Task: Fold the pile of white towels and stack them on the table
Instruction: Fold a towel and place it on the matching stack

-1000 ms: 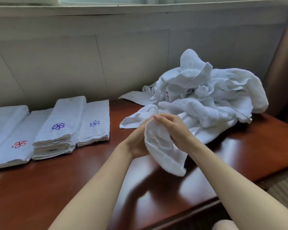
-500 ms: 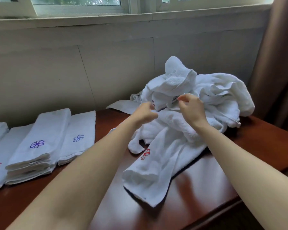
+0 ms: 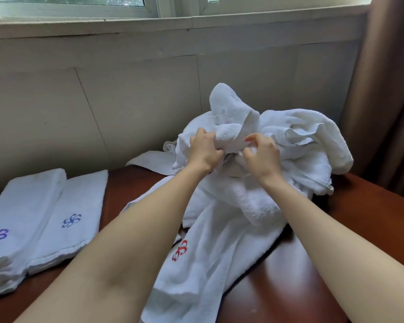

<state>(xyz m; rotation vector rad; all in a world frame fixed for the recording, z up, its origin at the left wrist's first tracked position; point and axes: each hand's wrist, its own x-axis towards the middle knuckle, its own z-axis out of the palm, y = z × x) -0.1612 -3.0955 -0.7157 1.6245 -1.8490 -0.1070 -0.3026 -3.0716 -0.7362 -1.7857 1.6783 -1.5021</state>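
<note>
I see a big messy pile of soft white towels (image 3: 278, 145) at the back right of the shiny dark red-brown wooden table (image 3: 371, 220), bunched up high against the wall. One loose white towel with a red flower stitched on it (image 3: 196, 264) spills out of the pile toward me and lies crumpled and flat on the wood. On the left I see neat folded white towels with purple flowers stitched on them (image 3: 63, 217), lying flat side by side, some stacked.
</note>
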